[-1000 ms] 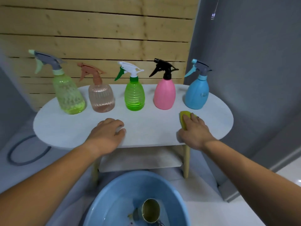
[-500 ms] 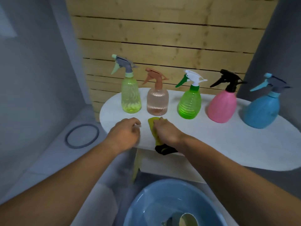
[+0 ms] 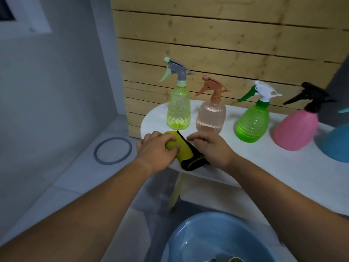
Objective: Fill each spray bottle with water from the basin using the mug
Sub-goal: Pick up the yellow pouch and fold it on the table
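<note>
**Desk:** Why is the left hand (image 3: 156, 150) on that cloth (image 3: 186, 154)?

**Photographer:** Its fingers curl over the yellow, black-edged cloth at the front rim of the white oval table (image 3: 264, 167), likely to mop up spills. The right hand (image 3: 211, 146) lies just beside it, fingers loosely bent, holding nothing.

**Desk:** And the bottles?

**Photographer:** Five capped trigger sprayers line the back: a dimpled lime bottle (image 3: 178, 112), a ribbed peach bottle (image 3: 211, 116), a ribbed green bottle (image 3: 253, 121), an opaque pink bottle (image 3: 295, 129) and a blue bottle (image 3: 334, 144) cut off by the frame's edge. The blue plastic basin (image 3: 198, 239) sits on the floor below, with the mug (image 3: 235, 259) barely visible inside.
</note>
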